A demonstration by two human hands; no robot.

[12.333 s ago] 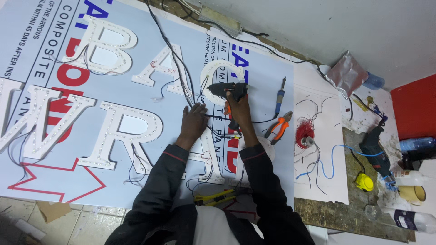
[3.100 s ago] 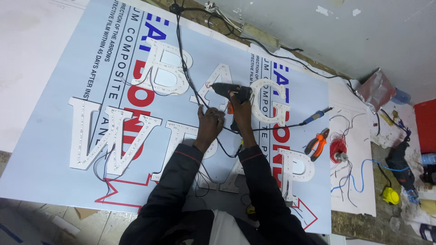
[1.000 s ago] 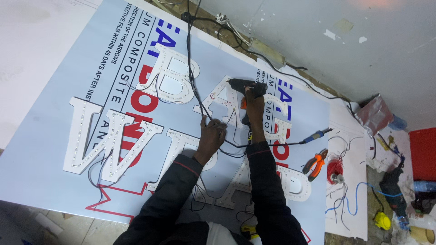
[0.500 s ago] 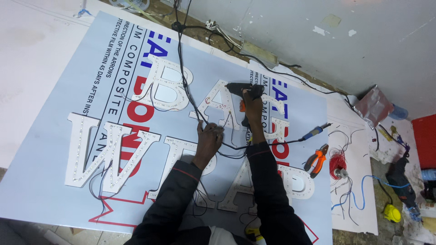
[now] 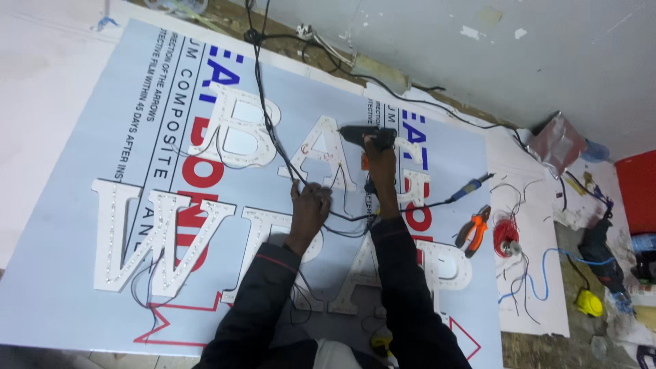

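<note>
Black glue gun (image 5: 361, 134) in right hand's (image 5: 380, 158) clamped grip, left hand (image 5: 311, 208) flat on wires (image 5: 277, 147), pliers (image 5: 473, 229) aside.

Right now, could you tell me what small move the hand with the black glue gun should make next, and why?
Probably lower the nozzle a touch onto the white letter. The right hand holds the black glue gun with its tip at that letter's top, while the left hand presses dark wires near its foot.
</note>
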